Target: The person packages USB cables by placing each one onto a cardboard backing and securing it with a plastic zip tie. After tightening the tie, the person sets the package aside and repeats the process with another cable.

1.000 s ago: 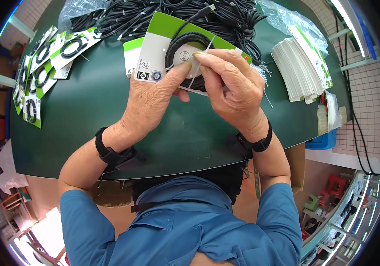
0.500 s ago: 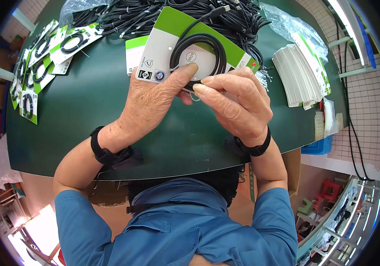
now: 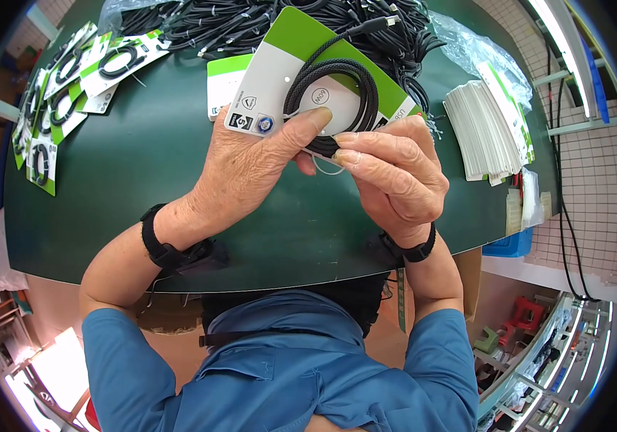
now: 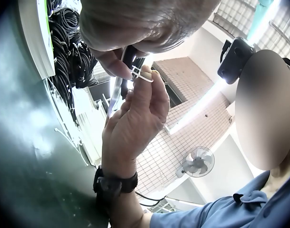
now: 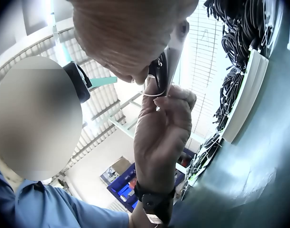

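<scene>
My left hand (image 3: 240, 162) grips a green and white packaging card (image 3: 261, 75), its thumb pressing the card's front inside a coil of black braided cable (image 3: 369, 93). The cable's plug (image 3: 380, 26) sticks out past the card's upper right edge. At the coil's lower edge, my right hand (image 3: 398, 169) pinches with thumb and forefinger at a thin white cable tie (image 3: 328, 170). That tie bends in a loop below the card; in the left wrist view its small head and strap (image 4: 142, 75) show at the right fingertips.
A second green and white card (image 3: 223, 85) lies behind the left hand. Carded cables (image 3: 71, 79) are piled at the left. Loose black cables (image 3: 272, 29) heap along the back beside clear plastic bags (image 3: 481, 50). A stack of cards (image 3: 477, 133) stands at the right.
The right hand has moved down from the coil's middle to its lower edge. The white tie, earlier straight up across the coil, now loops below the card. The card has shifted slightly right.
</scene>
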`<state>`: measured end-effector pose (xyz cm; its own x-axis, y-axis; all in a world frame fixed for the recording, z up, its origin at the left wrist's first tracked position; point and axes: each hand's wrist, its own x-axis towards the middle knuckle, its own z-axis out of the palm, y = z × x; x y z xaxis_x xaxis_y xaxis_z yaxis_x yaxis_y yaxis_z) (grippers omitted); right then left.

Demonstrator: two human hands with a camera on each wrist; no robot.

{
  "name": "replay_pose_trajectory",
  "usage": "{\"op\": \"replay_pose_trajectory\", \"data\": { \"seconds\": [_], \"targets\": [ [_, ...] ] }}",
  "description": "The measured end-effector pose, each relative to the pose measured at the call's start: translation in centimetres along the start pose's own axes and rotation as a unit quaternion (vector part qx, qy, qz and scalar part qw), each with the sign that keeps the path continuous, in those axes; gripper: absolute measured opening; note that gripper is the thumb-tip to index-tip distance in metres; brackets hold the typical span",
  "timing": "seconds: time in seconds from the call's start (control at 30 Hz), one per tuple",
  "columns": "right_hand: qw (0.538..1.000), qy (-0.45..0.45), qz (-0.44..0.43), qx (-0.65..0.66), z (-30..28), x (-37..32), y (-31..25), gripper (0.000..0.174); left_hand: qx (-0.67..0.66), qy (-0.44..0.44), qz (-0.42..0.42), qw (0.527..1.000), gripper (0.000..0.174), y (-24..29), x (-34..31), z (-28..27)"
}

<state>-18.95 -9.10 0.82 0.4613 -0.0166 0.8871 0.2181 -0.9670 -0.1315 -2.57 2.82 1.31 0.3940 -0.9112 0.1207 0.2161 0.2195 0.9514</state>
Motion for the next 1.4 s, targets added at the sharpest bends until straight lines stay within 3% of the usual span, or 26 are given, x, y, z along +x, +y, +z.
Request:
{"op": "replay_pose_trajectory", "data": {
  "seconds": [0.77, 1.07, 1.33, 1.4],
  "targets": [
    [0.997, -0.032, 0.07, 0.024, 1.2, 0.1, -0.1, 0.027, 0.013, -0.018, 0.0, 1.0, 0.025, -0.5, -0.4, -0.2],
    [0.994, -0.092, 0.008, -0.054, 0.4, 1.3, -1.3, 0.034, 0.006, -0.008, -0.009, 1.0, 0.023, -0.7, -0.3, -0.5],
    [0.994, -0.075, 0.075, -0.028, 0.2, 1.3, -1.4, 0.027, -0.036, -0.022, 0.017, 0.999, 0.024, -1.3, -0.5, -0.8],
    [0.982, -0.133, 0.134, -0.02, -0.5, 2.1, -2.0, 0.026, -0.043, -0.025, 0.014, 0.999, 0.024, -1.5, -0.5, -0.6]
  ]
}}
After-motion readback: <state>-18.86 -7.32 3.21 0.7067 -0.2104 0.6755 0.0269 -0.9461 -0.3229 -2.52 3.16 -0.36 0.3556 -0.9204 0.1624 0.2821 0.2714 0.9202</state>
